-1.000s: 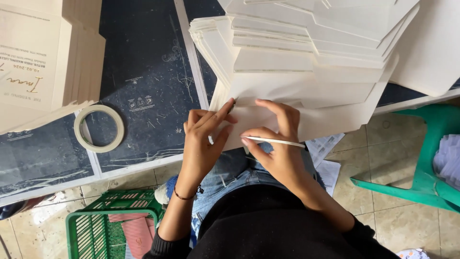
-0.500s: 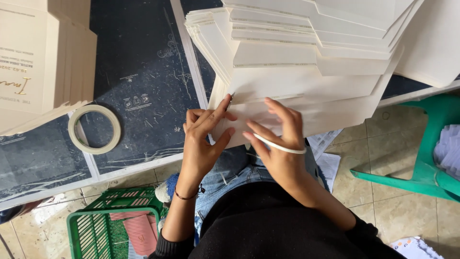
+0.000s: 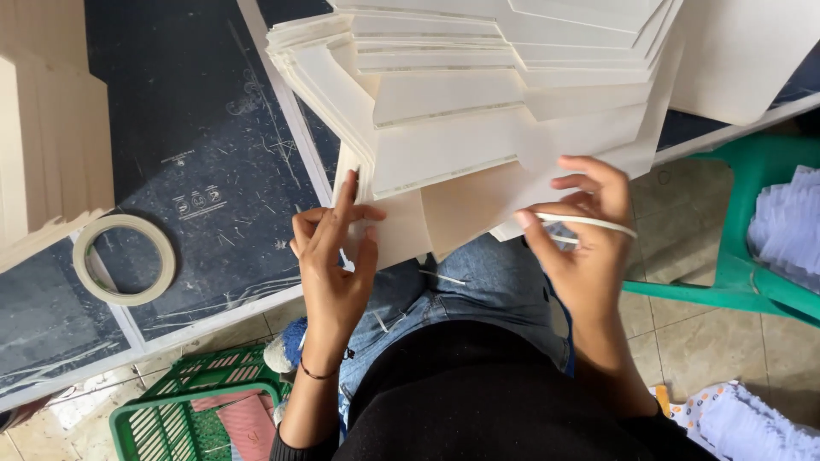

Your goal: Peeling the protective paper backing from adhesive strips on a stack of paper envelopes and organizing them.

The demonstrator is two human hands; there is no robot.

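Cream paper sheets (image 3: 478,128) lie fanned in a stack at the edge of the dark bench (image 3: 196,154), overhanging the person's lap. The left hand (image 3: 335,265) pinches the lowest sheet's corner with its fingers. The right hand (image 3: 585,243) grips the sheet's other side, a white strip (image 3: 589,222) across its fingers. A tape roll (image 3: 124,259) rests nearby.

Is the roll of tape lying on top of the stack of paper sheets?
No, the roll of tape lies flat on the dark table, well apart from the stack of paper sheets.
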